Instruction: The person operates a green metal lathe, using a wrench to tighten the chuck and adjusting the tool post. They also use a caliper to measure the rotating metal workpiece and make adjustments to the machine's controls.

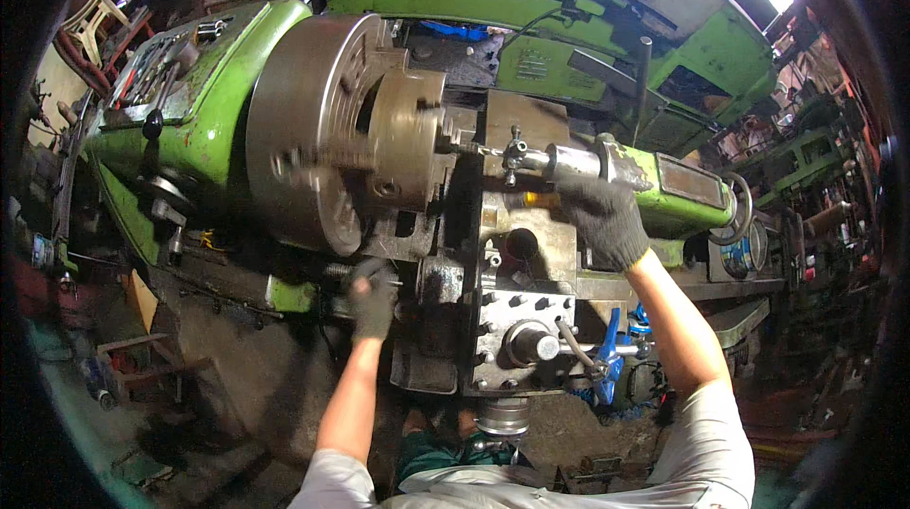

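While the gloved left hand [373, 299] is smeared by blur beside the metal parts at the lathe's front, whether its fingers are curled around a control or only near it I cannot tell. The gloved right hand [604, 222] lies back-up against the near underside of the tailstock barrel [573, 163], its fingers bent forward and partly hidden, so I cannot tell what, if anything, they grip; a yellow piece [540, 198] shows just past the fingertips. That forearm reaches in from the right, presumably so the arm stays clear of the chuck [403, 135], whose smeared outline suggests it is spinning. Between hand and chuck, the drill chuck [515, 156] sits at the barrel's nose with a slender bit [482, 150] pointing at the chuck's middle, an alignment that likely keeps it on the turning axis. The chuck stands in front of a broad disc [294, 130], which the green headstock [204, 125] carries and probably drives. Nearer the body, the bolted tool post [531, 342] sits below that line, seemingly leaving the bit's path free. Farther right, the tailstock's handwheel [744, 210] faces away from the chuck, perhaps so it can be turned from the safer end.
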Demonstrator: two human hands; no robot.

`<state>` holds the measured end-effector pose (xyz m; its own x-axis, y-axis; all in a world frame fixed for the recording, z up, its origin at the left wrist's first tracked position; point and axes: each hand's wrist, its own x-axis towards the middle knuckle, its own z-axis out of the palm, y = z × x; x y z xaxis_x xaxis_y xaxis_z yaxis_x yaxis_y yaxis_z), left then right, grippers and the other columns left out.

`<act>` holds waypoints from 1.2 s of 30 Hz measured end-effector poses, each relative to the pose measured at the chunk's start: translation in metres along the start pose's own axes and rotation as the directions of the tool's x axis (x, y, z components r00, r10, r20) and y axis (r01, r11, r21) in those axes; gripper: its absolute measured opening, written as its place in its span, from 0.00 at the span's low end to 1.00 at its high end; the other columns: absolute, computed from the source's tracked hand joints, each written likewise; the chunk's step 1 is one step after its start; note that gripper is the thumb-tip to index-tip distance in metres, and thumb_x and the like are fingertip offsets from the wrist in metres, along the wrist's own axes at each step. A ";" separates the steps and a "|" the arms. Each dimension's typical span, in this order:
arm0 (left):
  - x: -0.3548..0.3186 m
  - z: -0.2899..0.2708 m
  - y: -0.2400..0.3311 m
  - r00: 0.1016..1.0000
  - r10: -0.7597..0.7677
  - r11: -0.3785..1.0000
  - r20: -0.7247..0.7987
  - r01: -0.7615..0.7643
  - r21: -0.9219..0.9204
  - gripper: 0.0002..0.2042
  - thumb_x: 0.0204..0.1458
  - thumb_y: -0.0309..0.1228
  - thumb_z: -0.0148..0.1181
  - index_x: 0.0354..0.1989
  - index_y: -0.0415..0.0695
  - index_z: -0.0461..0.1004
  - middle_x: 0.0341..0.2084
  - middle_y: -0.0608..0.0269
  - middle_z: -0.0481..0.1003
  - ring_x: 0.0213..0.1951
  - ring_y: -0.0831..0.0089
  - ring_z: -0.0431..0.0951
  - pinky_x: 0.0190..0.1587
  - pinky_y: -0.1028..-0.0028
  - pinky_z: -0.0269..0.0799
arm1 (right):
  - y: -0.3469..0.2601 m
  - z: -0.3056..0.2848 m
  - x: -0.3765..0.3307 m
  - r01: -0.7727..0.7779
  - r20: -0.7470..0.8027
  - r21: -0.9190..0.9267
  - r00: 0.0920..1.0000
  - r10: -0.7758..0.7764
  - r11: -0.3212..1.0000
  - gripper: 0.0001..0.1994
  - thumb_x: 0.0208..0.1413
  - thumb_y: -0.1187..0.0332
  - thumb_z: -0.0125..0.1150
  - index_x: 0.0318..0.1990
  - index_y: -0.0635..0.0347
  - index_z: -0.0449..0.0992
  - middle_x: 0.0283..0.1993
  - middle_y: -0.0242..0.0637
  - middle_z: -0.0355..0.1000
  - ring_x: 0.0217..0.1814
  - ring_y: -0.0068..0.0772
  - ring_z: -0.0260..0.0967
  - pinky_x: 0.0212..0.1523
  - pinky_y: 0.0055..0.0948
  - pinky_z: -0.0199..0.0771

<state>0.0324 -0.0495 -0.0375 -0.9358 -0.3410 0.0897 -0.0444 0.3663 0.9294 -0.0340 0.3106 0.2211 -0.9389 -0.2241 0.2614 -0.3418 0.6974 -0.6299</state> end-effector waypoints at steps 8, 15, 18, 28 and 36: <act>-0.067 -0.104 -0.247 0.765 -0.613 0.493 -0.196 0.565 0.662 0.38 0.60 0.56 0.56 0.74 0.45 0.61 0.71 0.44 0.64 0.69 0.49 0.67 0.70 0.54 0.61 | -0.008 0.049 0.077 -0.094 -0.233 -0.013 0.968 0.088 0.996 0.12 0.61 0.66 0.62 0.48 0.61 0.84 0.45 0.44 0.84 0.46 0.36 0.83 0.48 0.33 0.81; -0.089 -0.115 -0.332 0.402 -0.904 0.380 0.145 0.911 -0.159 0.32 0.55 0.62 0.63 0.57 0.48 0.79 0.49 0.49 0.80 0.37 0.56 0.78 0.38 0.56 0.74 | -0.001 0.039 0.091 -0.082 -0.211 -0.322 0.977 0.013 0.943 0.11 0.59 0.64 0.61 0.43 0.58 0.84 0.43 0.46 0.82 0.48 0.49 0.80 0.52 0.41 0.79; -0.085 -0.133 -0.340 0.585 -0.786 0.472 0.200 0.777 -0.417 0.29 0.56 0.63 0.61 0.51 0.49 0.80 0.45 0.53 0.79 0.35 0.60 0.76 0.39 0.59 0.74 | -0.027 0.041 0.088 -0.153 -0.165 -0.171 0.978 0.125 0.973 0.11 0.58 0.64 0.62 0.43 0.57 0.85 0.42 0.46 0.82 0.46 0.51 0.81 0.48 0.42 0.80; -0.011 -0.146 -0.142 0.563 -0.717 0.108 0.410 0.672 -0.733 0.41 0.54 0.70 0.56 0.57 0.42 0.73 0.44 0.60 0.78 0.43 0.61 0.76 0.46 0.60 0.77 | 0.012 0.053 0.035 0.181 0.031 -0.477 0.981 -0.190 0.860 0.18 0.56 0.63 0.67 0.54 0.44 0.78 0.36 0.41 0.77 0.38 0.52 0.77 0.36 0.50 0.75; -0.054 -0.138 -0.136 0.827 -0.530 0.786 -0.186 0.562 0.257 0.35 0.61 0.53 0.60 0.72 0.45 0.64 0.66 0.46 0.69 0.63 0.46 0.71 0.67 0.59 0.64 | -0.013 0.046 0.047 0.106 0.091 -0.632 0.994 -0.063 0.768 0.20 0.53 0.61 0.69 0.55 0.45 0.81 0.36 0.44 0.77 0.41 0.52 0.79 0.40 0.47 0.78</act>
<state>0.1371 -0.2000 -0.1190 -0.6852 -0.6375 -0.3521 -0.6506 0.3186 0.6894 -0.0752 0.2593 0.2082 -0.9154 -0.3284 0.2330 -0.3363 0.9417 0.0062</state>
